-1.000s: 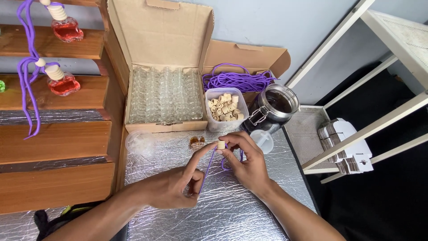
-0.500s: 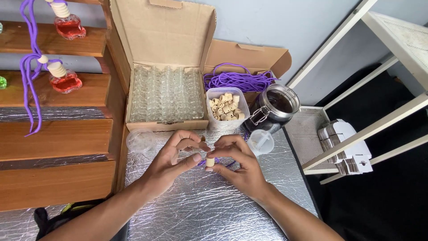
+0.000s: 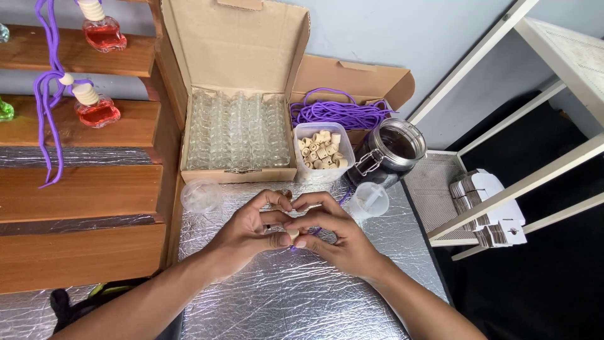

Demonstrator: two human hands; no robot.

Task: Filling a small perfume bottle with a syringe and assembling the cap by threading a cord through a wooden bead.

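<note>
Both forearms come in from the near edge of the foil-covered table [image 3: 296, 302] and meet over its middle. The left hand [image 3: 245, 233] and the right hand [image 3: 336, 236] are pressed close, fingertips touching, and together they pinch a small wooden cap [image 3: 292, 233]; a bit of purple cord [image 3: 314, 231] shows just beside it, under the right fingers. How the cord and cap join is hidden by the fingers.

The near half of the table is bare foil, with room on both sides of the arms. The far edge is crowded: an open cardboard box [image 3: 236, 135] packed with small glass bottles sits at the far left corner, a round clear lid [image 3: 201, 196] lies just before it, and to the right stand one plastic tub of wooden caps [image 3: 322, 152], one glass jar [image 3: 390, 151] with a wire clasp, and one small clear cup [image 3: 369, 199]. A second box [image 3: 352, 79] behind holds a bundle of purple cords. On the wooden shelves [image 3: 82, 182] to the left hang two red-filled bottles [image 3: 97, 112].
</note>
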